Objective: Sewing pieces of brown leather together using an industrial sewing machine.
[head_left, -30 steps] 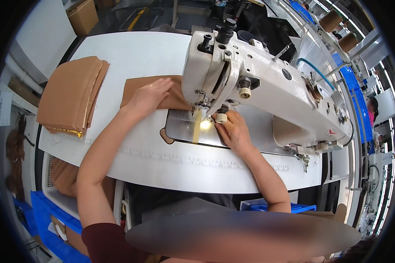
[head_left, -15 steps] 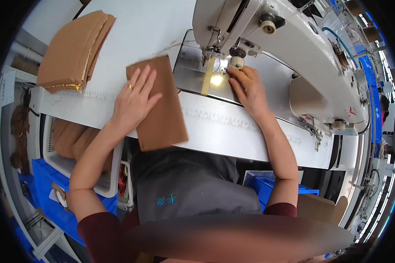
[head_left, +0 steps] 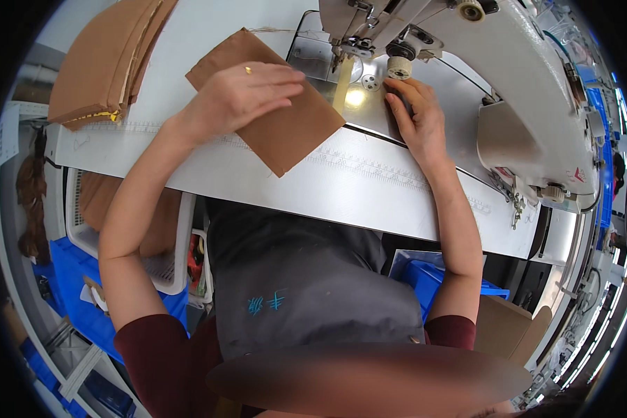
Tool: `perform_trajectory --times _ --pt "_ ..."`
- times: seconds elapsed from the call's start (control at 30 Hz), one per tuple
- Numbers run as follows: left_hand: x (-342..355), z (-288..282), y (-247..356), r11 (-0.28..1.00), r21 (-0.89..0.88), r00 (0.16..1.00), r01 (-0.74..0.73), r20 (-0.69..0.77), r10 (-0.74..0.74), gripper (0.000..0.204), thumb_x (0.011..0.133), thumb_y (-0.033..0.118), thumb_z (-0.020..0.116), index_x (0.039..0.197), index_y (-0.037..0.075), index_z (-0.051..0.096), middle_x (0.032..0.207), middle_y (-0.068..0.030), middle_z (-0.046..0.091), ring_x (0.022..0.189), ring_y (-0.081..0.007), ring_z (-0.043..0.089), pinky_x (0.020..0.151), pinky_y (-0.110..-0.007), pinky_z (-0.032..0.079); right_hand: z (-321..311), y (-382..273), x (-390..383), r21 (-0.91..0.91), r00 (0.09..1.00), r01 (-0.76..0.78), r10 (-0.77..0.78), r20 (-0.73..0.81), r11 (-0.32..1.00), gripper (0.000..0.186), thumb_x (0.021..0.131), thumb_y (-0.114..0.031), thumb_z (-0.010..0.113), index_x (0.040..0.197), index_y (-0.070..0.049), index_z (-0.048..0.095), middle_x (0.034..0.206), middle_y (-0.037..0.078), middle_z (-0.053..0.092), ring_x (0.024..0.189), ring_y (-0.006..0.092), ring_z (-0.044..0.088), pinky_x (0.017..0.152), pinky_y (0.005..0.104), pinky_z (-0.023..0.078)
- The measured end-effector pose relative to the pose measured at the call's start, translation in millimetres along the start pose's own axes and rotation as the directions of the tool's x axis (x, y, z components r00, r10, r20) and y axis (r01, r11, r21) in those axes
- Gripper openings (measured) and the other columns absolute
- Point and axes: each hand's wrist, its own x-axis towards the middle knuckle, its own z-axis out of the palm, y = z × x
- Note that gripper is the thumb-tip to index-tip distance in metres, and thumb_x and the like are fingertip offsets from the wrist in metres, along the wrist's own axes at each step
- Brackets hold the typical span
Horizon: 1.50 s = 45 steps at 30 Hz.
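A brown rectangular fabric panel [head_left: 303, 129] lies turned at a slant on the white sewing table, its right corner by the yellow tape strip [head_left: 343, 83] on the metal plate. My left hand [head_left: 240, 97] is over the panel with its fingers stretched out; whether the palm presses on it cannot be told. At the sewing machine [head_left: 508, 83], my right hand [head_left: 419, 118] rests on the metal plate just below a white knob [head_left: 399, 67]. Its thumb and forefinger are apart, with nothing seen between them. The presser foot area stands above the panel's far right side.
A stack of brown panels [head_left: 101, 66] sits at the far left of the table. Below the left edge, a white basket [head_left: 184, 244] holds more brown pieces, next to a blue bin [head_left: 80, 272]. Another blue bin [head_left: 425, 279] is under the table at the right.
The fabric panel has turned and slid away from the table's front edge toward the machine. My left hand has swung rightward over it. My right hand stays by the knob.
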Motion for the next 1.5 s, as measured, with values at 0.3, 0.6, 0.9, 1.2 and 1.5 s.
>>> perform_trajectory --times 0.3,0.6,0.9,1.2,1.5 --pt "-16 39 24 0.977 0.063 0.977 0.206 0.038 -0.209 0.042 0.088 0.021 0.064 0.129 0.01 0.059 0.138 -0.0049 0.054 0.129 -0.0288 0.048 0.102 -0.038 0.045 -3 1 1 -0.03 1.0 -0.011 0.011 0.017 0.999 0.023 0.086 -0.012 0.064 0.107 -0.004 0.067 0.115 0.012 0.064 0.106 0.0321 0.057 0.093 0.0399 0.045" --pt "-3 32 29 0.916 0.276 0.955 0.291 -0.036 -0.293 0.037 0.085 0.024 0.067 0.118 0.007 0.063 0.128 -0.0061 0.06 0.118 -0.0256 0.056 0.095 -0.035 0.049 7 -65 -25 0.02 0.93 0.347 -0.347 0.124 0.938 0.036 0.074 -0.001 0.069 0.109 -0.009 0.07 0.085 0.005 0.058 0.076 0.0209 0.055 0.066 0.0335 0.044" --pt "6 41 8 0.959 0.189 0.975 0.21 -0.109 -0.192 0.027 0.081 0.016 0.069 0.105 0.003 0.068 0.114 -0.0045 0.066 0.105 -0.0205 0.062 0.083 -0.03 0.054 20 -81 -34 0.0 0.892 0.409 -0.399 0.212 0.913 0.041 0.076 -0.011 0.073 0.116 -0.012 0.067 0.074 0.001 0.045 0.066 0.0171 0.045 0.06 0.0314 0.039" --pt "12 42 3 0.963 0.186 0.975 0.196 -0.139 -0.172 0.027 0.08 0.017 0.071 0.104 0.006 0.069 0.11 0.0001 0.068 0.099 -0.0167 0.062 0.081 -0.027 0.055 25 -69 -33 0.023 0.902 0.415 -0.415 0.116 0.909 0.039 0.075 -0.011 0.074 0.114 -0.01 0.068 0.077 0.002 0.047 0.067 0.0182 0.046 0.061 0.0318 0.04" --pt "16 42 5 0.955 0.218 0.979 0.203 -0.077 -0.19 0.033 0.082 0.016 0.069 0.113 0.007 0.068 0.121 0.0016 0.065 0.099 -0.0194 0.06 0.081 -0.029 0.054 21 -74 -29 -0.007 0.897 0.417 -0.41 0.163 0.909 0.035 0.074 -0.009 0.068 0.109 -0.003 0.068 0.08 0.004 0.048 0.073 0.0187 0.048 0.063 0.0307 0.04"
